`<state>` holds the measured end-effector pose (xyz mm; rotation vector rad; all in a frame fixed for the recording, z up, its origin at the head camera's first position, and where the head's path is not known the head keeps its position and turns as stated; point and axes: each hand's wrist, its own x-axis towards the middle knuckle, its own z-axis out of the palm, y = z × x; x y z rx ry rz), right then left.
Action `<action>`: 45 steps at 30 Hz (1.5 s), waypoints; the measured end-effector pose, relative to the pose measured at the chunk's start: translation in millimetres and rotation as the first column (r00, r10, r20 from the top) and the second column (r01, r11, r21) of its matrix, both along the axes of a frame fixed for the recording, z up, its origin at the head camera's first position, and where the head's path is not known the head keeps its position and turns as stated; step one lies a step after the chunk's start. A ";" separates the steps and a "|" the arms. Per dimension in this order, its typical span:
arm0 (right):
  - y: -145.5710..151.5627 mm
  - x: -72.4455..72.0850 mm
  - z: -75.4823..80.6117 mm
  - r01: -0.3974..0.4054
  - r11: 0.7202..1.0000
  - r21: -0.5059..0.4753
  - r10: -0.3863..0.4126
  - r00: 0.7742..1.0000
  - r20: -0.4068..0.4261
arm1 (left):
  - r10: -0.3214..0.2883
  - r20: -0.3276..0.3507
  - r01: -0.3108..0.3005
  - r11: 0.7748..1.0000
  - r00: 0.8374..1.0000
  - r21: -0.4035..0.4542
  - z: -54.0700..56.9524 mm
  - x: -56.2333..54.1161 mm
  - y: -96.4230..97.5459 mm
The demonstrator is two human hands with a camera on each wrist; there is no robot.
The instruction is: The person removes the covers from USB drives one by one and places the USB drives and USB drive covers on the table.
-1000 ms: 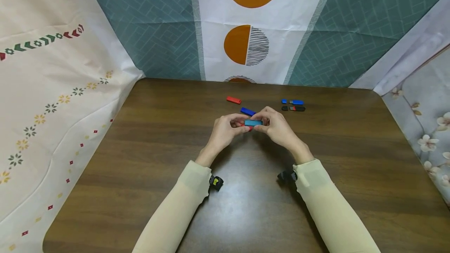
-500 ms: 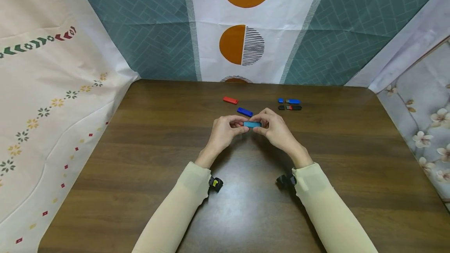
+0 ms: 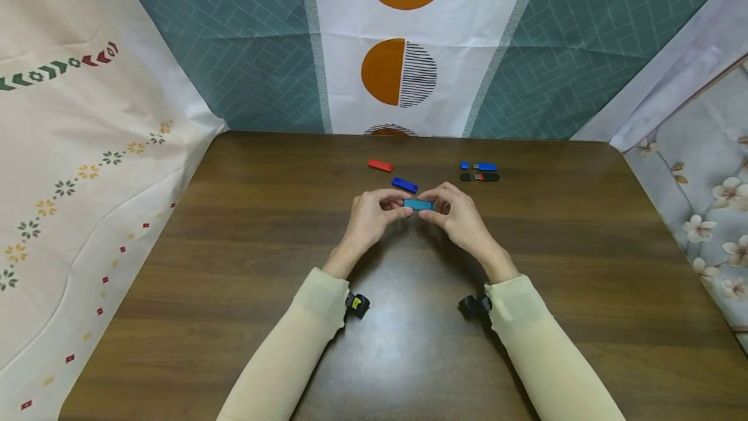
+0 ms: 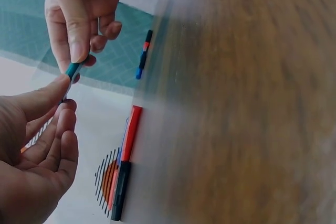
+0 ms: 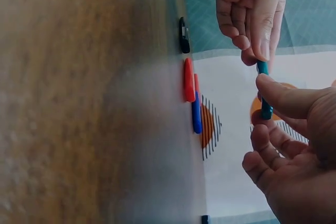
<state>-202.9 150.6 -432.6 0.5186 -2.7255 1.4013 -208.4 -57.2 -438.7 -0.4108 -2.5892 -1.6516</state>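
Between my two hands is a teal USB flash drive (image 3: 418, 204), held level above the table in the head view. My left hand (image 3: 374, 213) pinches its left end between thumb and fingers. At the other end, my right hand (image 3: 452, 210) pinches it the same way. The left wrist view shows the teal flash drive (image 4: 72, 70) edge-on, mostly covered by fingertips. More of the flash drive (image 5: 265, 106) shows in the right wrist view. Under the hands, a red stick (image 4: 131, 132) and a black one (image 4: 121, 190) lie on the table, hidden from the head view.
Behind the hands lie a blue stick (image 3: 404, 185) and a red stick (image 3: 380, 165). To the right rest a blue flash drive (image 3: 485, 166) beside its cap (image 3: 464, 165), and a black-and-red flash drive (image 3: 487, 177) beside its cap (image 3: 465, 177). Patterned cloths hang around the brown table (image 3: 263, 245).
The head view has shifted slightly, so everything sits a little further left. Both hands keep their pinch on the teal flash drive; the red stick glimpsed beneath it earlier is now covered.
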 end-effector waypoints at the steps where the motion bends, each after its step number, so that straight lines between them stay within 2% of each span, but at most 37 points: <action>1: 0.1 0.1 -0.6 0.004 1.000 0.002 -0.004 1.000 -0.002 | -0.001 -0.001 0.001 1.000 1.000 0.003 -0.1 0.0 0.3; 11: 0.5 0.9 -4.0 0.021 1.000 0.009 -0.021 1.000 -0.007 | -0.024 -0.003 0.024 0.999 1.000 0.021 -2.5 -1.7 0.7; 17: -2.4 0.9 -6.7 0.019 1.000 0.014 -0.019 1.000 -0.015 | -0.050 -0.010 0.050 0.999 0.999 -0.010 -4.1 -3.9 -2.4; 22: -2.7 0.9 -7.0 0.020 1.000 -0.003 -0.020 0.999 -0.034 | -0.049 -0.035 0.048 0.998 0.998 -0.042 -2.6 -4.2 -3.1; 30: -0.9 0.0 -7.0 0.029 0.998 -0.055 -0.034 0.996 -0.083 | -0.036 -0.066 0.034 0.999 0.997 -0.031 -3.2 -4.4 -3.4; 45: 3.0 -0.7 -2.8 0.014 0.999 -0.035 -0.018 0.995 -0.094 | -0.043 -0.098 0.040 0.999 0.994 -0.031 -2.2 -3.9 -3.4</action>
